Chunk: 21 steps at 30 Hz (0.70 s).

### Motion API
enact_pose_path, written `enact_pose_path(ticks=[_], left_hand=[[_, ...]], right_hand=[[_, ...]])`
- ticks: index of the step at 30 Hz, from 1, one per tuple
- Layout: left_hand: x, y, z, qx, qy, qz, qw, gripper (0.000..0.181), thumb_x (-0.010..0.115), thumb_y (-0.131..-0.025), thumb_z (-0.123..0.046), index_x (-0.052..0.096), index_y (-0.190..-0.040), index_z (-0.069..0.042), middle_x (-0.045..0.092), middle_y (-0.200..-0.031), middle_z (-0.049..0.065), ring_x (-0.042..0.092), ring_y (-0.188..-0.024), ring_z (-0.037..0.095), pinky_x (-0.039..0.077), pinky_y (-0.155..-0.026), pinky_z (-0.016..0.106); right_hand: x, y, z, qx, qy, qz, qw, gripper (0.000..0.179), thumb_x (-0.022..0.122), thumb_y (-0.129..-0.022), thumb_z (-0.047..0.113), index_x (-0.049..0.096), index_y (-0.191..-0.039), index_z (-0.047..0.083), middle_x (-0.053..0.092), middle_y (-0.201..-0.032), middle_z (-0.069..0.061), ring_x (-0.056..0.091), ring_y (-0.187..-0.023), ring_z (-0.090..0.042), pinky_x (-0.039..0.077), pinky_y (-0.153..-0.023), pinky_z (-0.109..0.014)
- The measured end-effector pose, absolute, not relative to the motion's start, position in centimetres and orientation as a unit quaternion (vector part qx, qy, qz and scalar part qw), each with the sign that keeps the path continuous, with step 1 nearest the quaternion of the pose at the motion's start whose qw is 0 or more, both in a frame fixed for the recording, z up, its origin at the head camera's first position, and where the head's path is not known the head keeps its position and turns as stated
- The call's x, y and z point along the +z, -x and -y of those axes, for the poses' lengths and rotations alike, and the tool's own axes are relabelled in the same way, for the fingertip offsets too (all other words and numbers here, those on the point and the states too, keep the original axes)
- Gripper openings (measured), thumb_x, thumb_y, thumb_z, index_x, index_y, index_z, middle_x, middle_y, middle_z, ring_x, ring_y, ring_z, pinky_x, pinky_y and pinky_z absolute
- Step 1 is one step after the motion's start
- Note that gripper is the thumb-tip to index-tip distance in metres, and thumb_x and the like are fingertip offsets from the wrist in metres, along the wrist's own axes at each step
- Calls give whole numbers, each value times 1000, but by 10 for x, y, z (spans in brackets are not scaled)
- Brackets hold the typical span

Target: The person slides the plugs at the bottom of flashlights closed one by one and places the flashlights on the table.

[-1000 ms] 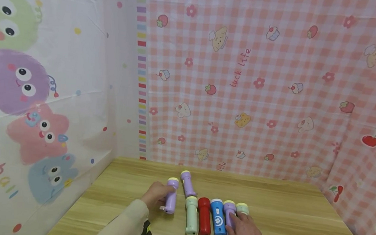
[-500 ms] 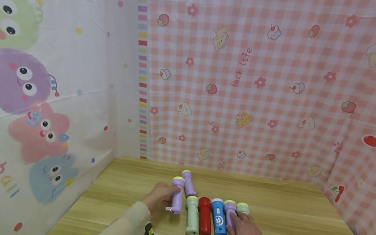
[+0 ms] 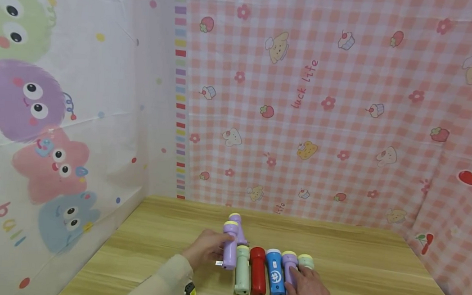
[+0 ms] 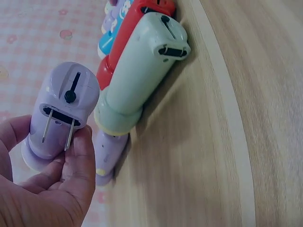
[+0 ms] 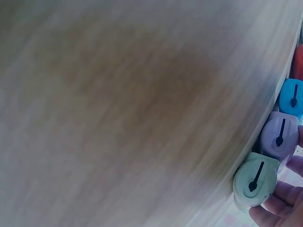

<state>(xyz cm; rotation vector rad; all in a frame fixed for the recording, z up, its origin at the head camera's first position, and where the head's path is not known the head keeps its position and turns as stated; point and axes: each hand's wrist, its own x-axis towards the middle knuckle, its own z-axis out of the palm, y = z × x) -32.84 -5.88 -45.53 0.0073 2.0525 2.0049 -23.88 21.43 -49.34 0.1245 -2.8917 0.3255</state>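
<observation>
My left hand (image 3: 207, 248) pinches a purple flashlight (image 3: 230, 251) with a pale yellow head. Two metal plug prongs stick out near its tail in the left wrist view, and a black slider (image 4: 70, 96) shows on its end. Beside it a pale green flashlight (image 3: 242, 274) begins a side-by-side row with a red one (image 3: 258, 270), a blue one (image 3: 275, 276), a second purple one (image 3: 290, 261) and another pale green one (image 3: 305, 260). My right hand (image 3: 311, 291) lies over the row's right end, fingertips at the last green flashlight's side, thumb on its purple neighbour.
Another purple flashlight (image 3: 242, 233) lies behind the held one, partly hidden by it. The wooden table (image 3: 355, 254) meets a pink checked cloth (image 3: 324, 171) at the back and a white cartoon sheet (image 3: 115, 135) on the left.
My left hand has carried the purple flashlight rightward, close to the green end of the row, and it now overlaps the purple one behind. My right hand stays in place.
</observation>
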Motion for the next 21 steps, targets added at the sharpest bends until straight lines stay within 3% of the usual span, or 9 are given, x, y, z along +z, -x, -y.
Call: enact_pose_path(ticks=[21], left_hand=[[-442, 321, 52, 688, 5, -712, 142, 52, 68, -92, -19, 51, -118, 23, 69, -99, 26, 69, -92, 37, 58, -79, 46]], right_hand=[[-491, 240, -214, 132, -31, 987, 89, 46, 74, -88, 29, 65, -124, 3, 56, -127, -27, 53, -117, -45, 45, -95, -59]])
